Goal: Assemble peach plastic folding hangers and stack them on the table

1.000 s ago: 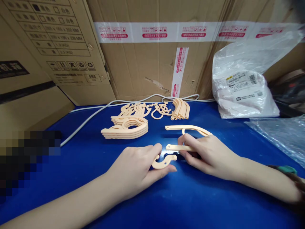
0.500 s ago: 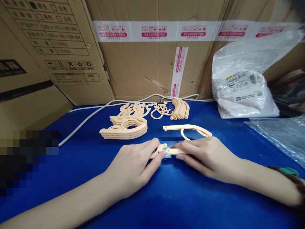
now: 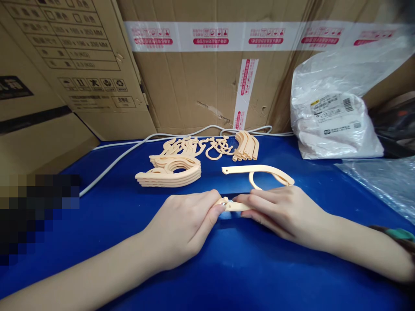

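Observation:
My left hand [image 3: 191, 222] is closed, its thumb and fingers pinching a small cream plastic hanger hook [image 3: 223, 201] that is mostly hidden. Opposite it, my right hand [image 3: 282, 211] grips a cream hanger arm [image 3: 238, 207] whose holed end points left. Hook and arm end meet between the two hands; whether they are joined I cannot tell. Just beyond my right hand lies a separate curved cream hanger arm [image 3: 253, 169] with a thin curved piece below it, partly covered by my fingers. Farther left is a stack of folded hangers [image 3: 170, 178].
Loose hooks [image 3: 184, 147] and a bundle of hanger arms [image 3: 247, 146] lie at the back of the blue table [image 3: 240, 268]. A white cable [image 3: 119, 160] runs behind them. Cardboard boxes [image 3: 188, 86] wall the back and left. A plastic bag [image 3: 337, 121] stands at the right.
My left hand has shifted slightly right, bringing the hook up against the end of the hanger arm; the gap between them has closed. The view has tilted a little.

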{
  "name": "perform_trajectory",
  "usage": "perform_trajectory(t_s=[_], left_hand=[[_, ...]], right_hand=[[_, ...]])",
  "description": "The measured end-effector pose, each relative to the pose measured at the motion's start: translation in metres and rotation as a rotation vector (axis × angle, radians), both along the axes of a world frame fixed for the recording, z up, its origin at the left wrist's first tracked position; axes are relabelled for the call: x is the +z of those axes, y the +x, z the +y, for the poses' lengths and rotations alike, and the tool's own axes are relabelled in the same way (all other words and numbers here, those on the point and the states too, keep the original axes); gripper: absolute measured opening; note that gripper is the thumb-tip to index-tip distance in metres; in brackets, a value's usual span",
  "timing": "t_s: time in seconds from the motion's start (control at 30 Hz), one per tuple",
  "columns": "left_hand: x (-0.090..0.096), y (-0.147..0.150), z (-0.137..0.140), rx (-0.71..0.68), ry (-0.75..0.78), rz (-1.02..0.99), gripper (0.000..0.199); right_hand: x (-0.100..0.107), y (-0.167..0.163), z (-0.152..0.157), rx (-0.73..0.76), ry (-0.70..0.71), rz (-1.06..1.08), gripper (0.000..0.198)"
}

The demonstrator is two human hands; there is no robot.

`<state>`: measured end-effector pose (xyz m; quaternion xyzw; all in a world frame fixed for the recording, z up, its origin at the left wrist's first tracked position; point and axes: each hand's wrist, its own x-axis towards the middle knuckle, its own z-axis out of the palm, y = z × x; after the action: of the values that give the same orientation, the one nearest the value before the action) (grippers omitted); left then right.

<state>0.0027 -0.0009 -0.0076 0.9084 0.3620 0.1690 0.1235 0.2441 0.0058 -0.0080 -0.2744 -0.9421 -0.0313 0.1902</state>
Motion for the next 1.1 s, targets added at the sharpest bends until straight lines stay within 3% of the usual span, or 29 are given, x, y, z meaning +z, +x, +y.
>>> perform_trajectory(t_s=[0.27, 0.6, 0.9, 1.1], left_hand=[[-0.0001, 0.0010, 0.0025, -0.059, 0.125, 0.057, 0.030], [0.0000, 0.0021, 0.0025, -0.059, 0.460, 0.231, 0.043], [0.0016, 0.0036, 0.0036, -0.076, 0.607, 0.309, 0.046], [0.0020, 0.0016, 0.0033, -0.097, 0.671, 0.384, 0.042]], right_hand=[[-0.0011, -0.0004, 0.0007, -0.014, 0.152, -0.004, 0.026], [0.0004, -0.0020, -0.0016, 0.006, 0.097, -0.009, 0.029], [0.0002, -0.0006, -0.0015, 0.024, 0.016, -0.007, 0.031], [0.0007, 0.0006, 0.0002, 0.029, -0.131, -0.004, 0.028]])
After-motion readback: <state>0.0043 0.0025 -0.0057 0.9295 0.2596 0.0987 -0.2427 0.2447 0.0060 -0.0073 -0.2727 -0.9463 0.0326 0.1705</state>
